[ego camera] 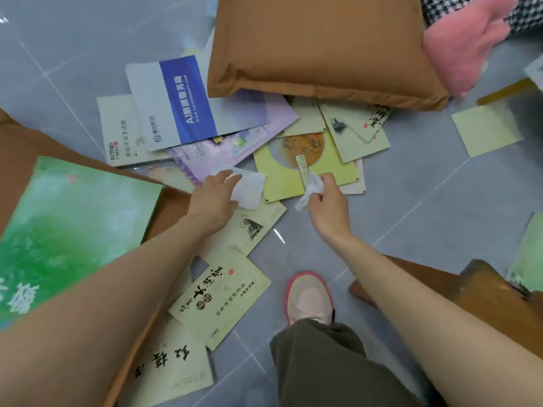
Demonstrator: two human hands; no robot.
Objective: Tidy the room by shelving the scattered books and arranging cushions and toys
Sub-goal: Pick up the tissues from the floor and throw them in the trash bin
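Note:
Several books lie scattered on the grey tiled floor, among them a blue and white booklet (173, 104), a purple book (223, 142), a yellow book (293, 168) and a cream book with black calligraphy (220, 298). My left hand (214, 198) holds a flat white tissue (249, 186) over the purple and yellow books. My right hand (326, 204) pinches a crumpled white tissue (308, 192) above the yellow book's near edge. A brown cushion (320, 45) lies on the far books. A pink plush toy (467, 45) rests beside it at the right.
A green book (64, 230) lies on another brown cushion (17, 148) at the left. A third brown cushion (470, 295) sits at the right. A black and white checked fabric (529, 16) is at the top right. My foot in a pink shoe (308, 298) stands on bare tiles.

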